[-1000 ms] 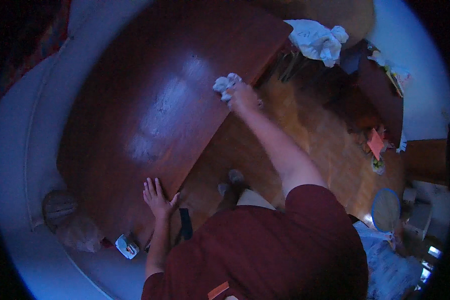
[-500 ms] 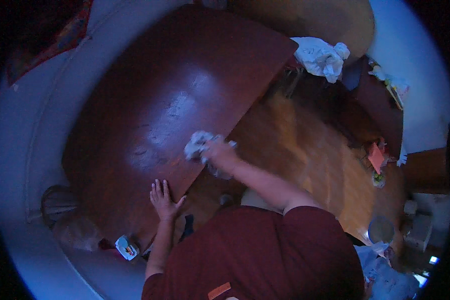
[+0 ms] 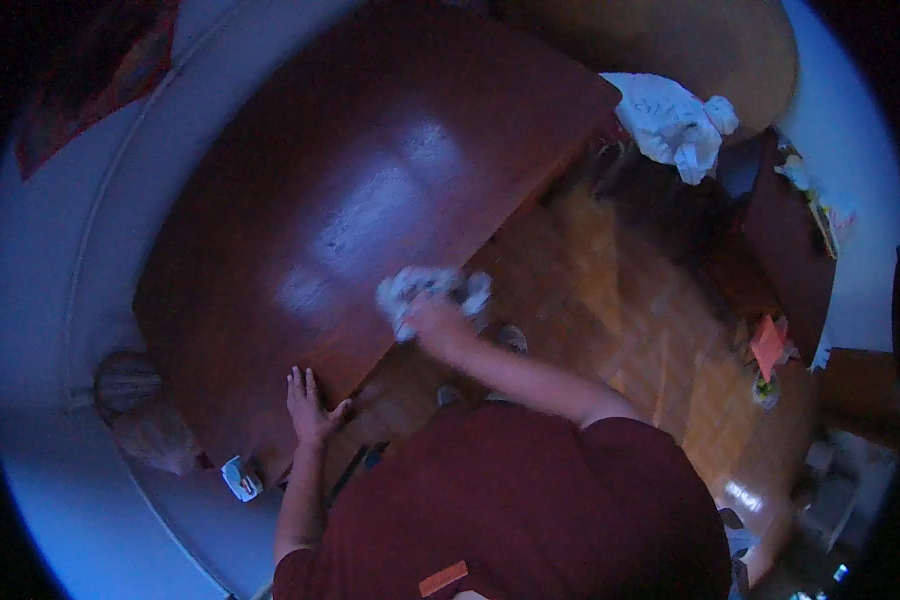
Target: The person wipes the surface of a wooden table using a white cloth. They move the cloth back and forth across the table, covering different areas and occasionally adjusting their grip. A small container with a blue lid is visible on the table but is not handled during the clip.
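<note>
A dark reddish-brown wooden table [image 3: 270,200] slants across the left and middle, its surface catching bluish light. My right hand [image 3: 430,318] grips a light, crumpled cloth [image 3: 415,285] near the table's right edge. One loose end of the cloth sticks out past that edge, and the hand's own fingers are partly hidden and blurred. Close to the near edge, my left hand [image 3: 311,408] rests flat on the tabletop, fingers stretched out and holding nothing.
A white plastic bag [image 3: 670,122] sits beyond the table's far right corner. Below the near left corner is a small white box [image 3: 241,479], beside a round basket-like thing [image 3: 127,381]. Wooden floor [image 3: 610,330] spreads on the right, toward a dark cabinet [image 3: 792,240] with an orange item [image 3: 768,342].
My right hand and the cloth have shifted slightly toward me and look more spread out. My left hand remains flat on the table. The whole view has turned a little.
</note>
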Action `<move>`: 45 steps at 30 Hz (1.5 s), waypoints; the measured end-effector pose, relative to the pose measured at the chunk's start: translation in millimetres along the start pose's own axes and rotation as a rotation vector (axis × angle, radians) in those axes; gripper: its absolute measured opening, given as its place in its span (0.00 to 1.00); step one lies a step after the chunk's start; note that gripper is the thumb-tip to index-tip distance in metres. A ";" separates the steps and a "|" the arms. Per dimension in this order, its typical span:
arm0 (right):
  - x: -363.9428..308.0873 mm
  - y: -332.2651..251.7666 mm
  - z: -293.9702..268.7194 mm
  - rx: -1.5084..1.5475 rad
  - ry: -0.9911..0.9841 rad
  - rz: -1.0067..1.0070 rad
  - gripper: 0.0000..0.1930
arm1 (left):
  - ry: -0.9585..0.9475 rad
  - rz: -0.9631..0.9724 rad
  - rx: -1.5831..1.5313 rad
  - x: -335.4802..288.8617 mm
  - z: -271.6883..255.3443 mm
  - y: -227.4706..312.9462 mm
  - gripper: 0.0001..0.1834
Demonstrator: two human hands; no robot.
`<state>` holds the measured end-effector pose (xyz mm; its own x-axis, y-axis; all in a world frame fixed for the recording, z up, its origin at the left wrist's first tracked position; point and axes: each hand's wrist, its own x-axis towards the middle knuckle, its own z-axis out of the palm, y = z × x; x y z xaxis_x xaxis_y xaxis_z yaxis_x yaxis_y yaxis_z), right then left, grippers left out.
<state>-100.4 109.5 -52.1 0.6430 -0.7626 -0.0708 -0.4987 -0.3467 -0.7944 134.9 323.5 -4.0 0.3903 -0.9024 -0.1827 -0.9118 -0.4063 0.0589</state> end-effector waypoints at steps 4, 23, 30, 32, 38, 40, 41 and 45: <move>-8.0 0.9 -12.6 -0.119 -0.102 -0.254 0.11 | 0.057 0.018 -0.048 12.1 0.8 27.0 0.48; -0.9 31.4 -72.1 -0.180 0.002 -0.232 0.12 | 0.057 0.372 0.095 128.1 11.7 179.1 0.45; 84.1 155.6 -243.0 -0.294 0.407 0.021 0.17 | 0.110 0.375 0.101 124.8 13.5 185.1 0.45; 88.8 149.2 -277.1 -0.349 0.517 0.172 0.12 | 0.114 0.387 0.096 127.5 12.5 188.4 0.44; 61.7 85.8 -124.9 0.098 0.358 0.274 0.11 | 0.135 0.385 0.072 129.0 11.3 192.2 0.43; 21.4 49.3 -95.3 -0.223 0.185 -0.153 0.11 | 0.174 0.417 0.074 130.5 18.1 184.1 0.44; 15.5 47.4 -90.3 -0.351 0.086 -0.349 0.11 | 0.152 0.409 0.072 131.9 16.5 185.8 0.43; 58.1 125.2 -142.4 -0.328 0.415 -0.236 0.10 | 0.147 0.399 0.062 130.1 12.3 189.9 0.43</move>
<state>-208.3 -56.0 -69.7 0.5099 -0.7714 0.3807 -0.5660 -0.6341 -0.5268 11.0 130.8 -28.7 0.0158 -0.9998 -0.0152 -0.9992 -0.0164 0.0364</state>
